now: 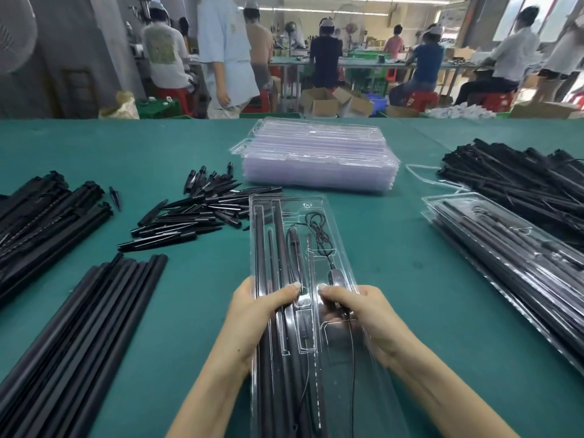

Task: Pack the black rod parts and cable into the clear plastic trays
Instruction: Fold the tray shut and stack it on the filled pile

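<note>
Fingers (286, 292) of left hand (252, 306) and right hand (354, 306) curled, pinching filled clear tray (303, 339) above green table (395, 248); thin, flexible, slippery; rods (278, 229) stiff; best gripped along both long edges

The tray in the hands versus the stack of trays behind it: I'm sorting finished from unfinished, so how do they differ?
The held tray carries black rods and a coiled cable; the stack of trays looks empty. The held tray is single, gripped by the left hand and right hand; the stack lies untouched on the table, many layers high. Both are clear moulded plastic.
</note>
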Tool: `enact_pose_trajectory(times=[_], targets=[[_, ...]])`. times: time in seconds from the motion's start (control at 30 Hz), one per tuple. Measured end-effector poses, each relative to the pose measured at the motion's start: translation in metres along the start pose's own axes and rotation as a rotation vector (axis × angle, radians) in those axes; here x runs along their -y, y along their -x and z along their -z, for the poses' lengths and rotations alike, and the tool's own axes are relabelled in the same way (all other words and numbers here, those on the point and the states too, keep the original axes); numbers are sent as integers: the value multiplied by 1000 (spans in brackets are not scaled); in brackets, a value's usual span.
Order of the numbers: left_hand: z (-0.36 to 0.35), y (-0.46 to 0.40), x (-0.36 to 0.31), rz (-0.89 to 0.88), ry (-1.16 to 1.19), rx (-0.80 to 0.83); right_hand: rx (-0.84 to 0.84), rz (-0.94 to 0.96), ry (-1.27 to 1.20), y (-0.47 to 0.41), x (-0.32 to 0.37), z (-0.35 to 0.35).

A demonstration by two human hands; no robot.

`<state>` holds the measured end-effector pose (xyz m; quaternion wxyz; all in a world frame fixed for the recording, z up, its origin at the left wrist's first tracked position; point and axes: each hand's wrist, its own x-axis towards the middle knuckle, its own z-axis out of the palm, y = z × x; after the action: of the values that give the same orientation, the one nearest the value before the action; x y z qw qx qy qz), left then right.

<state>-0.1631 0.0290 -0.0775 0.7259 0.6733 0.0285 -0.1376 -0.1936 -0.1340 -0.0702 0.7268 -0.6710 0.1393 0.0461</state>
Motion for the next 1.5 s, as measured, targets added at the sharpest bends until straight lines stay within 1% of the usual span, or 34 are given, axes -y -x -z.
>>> enact_pose_trajectory(times=[0.17, 0.33, 0.5, 0.77, 0.83, 0.93, 1.07, 1.2, 1.3, 1.5], targets=[[-1, 0, 1, -31, 9, -6, 13, 10, -3, 0, 1, 1], [-3, 2, 0, -25, 29, -11, 21, 11, -13, -2, 1, 3], [-5, 3, 0, -42, 22, 18, 31, 0, -15, -3, 1, 5], [-5, 1, -2, 12, 66, 40, -1, -25, 43, -6, 2, 5], [-5, 2, -3, 18, 75, 34, 21, -20, 59, -6, 2, 6], [-4, 3, -4, 16, 100, 41, 53, -7, 21, -4, -2, 5], [-4, 5, -5, 12, 76, 49, 27, 10, 10, -1, -2, 5], [-5, 4, -5, -36, 34, 11, 29, 22, -32, -3, -2, 4], [-6, 6, -4, -84, -2, 15, 23, 24, -11, -5, -3, 4], [-5, 6, -4, -97, -50, -5, 76, 80, 71, -6, -5, 8]])
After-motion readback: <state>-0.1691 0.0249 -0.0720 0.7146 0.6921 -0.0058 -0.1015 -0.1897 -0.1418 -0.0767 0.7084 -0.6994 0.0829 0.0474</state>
